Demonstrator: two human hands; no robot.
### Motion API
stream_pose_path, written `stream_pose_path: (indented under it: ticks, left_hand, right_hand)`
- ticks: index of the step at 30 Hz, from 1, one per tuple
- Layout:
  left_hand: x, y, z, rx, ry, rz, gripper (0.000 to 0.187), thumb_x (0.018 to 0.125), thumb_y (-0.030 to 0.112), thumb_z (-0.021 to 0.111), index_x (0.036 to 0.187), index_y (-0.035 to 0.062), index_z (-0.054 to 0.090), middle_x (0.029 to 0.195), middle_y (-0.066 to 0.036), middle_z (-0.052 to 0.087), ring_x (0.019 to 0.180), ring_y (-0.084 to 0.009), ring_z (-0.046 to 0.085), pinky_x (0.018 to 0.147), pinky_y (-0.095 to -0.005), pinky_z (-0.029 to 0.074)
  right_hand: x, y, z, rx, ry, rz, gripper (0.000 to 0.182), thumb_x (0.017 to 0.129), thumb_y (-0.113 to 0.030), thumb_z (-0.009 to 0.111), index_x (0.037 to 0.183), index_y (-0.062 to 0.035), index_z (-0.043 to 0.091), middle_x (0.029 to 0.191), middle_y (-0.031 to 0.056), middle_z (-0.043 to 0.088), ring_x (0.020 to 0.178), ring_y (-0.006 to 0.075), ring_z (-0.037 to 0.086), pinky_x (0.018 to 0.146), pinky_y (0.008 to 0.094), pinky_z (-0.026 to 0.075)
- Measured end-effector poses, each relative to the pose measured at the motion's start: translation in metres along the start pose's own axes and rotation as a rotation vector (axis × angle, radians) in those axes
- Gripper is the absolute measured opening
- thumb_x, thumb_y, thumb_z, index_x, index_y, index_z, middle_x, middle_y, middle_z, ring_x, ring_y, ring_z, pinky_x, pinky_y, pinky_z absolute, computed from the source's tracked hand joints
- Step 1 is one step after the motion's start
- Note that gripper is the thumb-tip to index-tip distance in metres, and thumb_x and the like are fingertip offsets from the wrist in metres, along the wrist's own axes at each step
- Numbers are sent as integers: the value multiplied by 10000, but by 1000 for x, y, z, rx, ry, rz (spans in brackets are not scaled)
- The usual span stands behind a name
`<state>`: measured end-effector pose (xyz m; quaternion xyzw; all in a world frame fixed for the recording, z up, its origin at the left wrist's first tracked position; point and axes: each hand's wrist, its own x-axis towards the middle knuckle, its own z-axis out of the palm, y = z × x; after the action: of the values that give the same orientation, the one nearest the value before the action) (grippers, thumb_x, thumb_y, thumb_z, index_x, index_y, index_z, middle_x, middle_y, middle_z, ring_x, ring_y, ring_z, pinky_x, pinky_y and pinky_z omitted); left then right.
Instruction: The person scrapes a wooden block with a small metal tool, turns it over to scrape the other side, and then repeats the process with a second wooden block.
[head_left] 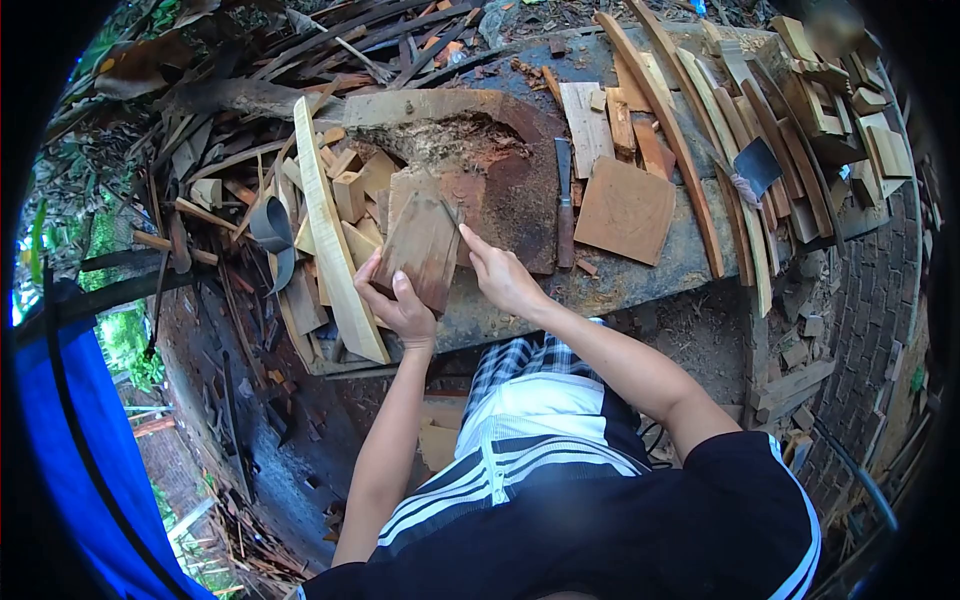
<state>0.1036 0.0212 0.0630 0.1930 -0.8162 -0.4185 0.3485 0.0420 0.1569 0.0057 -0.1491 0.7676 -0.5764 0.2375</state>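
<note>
My left hand grips the lower left edge of a weathered wooden block, with the thumb on its near face. The block is tilted over the bench in front of me. My right hand is at the block's right edge, its fingers closed around a thin dark stick-like tool whose tip lies against the block. The exact kind of tool is too small to make out. To the right, a long knife with a wooden handle lies on the bench, beside a square wooden board.
A large hollowed wood slab lies behind the block. Wood offcuts and a long pale plank crowd the left. Long curved strips and stacked blocks fill the right. A blue tarp hangs at far left.
</note>
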Motion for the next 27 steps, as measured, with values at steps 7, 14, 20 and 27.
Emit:
stream_pose_path:
  ticks: [7,14,20,27]
  left_hand:
    - [8,5,0,-10,52,-100,328,867,124,499,1167,-9,480,1154,-141,516,1111,-255,500,1035,-391,352]
    - [8,-3,-1,-16,115,-182,325,864,132,505,1157,-5,480,1129,-145,513,1097,-279,498,1030,-408,352]
    - [11,-11,-4,-35,117,-202,307,876,146,496,1146,0,483,1114,-145,510,1076,-277,494,1002,-402,361]
    - [11,-11,-2,-59,176,-267,286,879,130,490,1137,5,484,1101,-145,511,1045,-269,500,985,-391,369]
  right_hand:
    - [18,-1,-8,-61,-23,86,463,990,-153,406,1445,-68,410,1051,353,612,1002,483,610,867,529,483]
    - [14,3,2,-8,16,5,461,998,-162,396,1453,-90,405,994,351,623,966,490,617,843,540,486]
    - [-2,-5,7,-5,56,-48,457,995,-155,401,1445,-83,419,1020,355,617,963,488,623,838,524,496]
    - [19,-21,-4,-17,-63,187,475,1001,-125,392,1470,-52,367,1358,269,507,1261,424,478,1053,436,420]
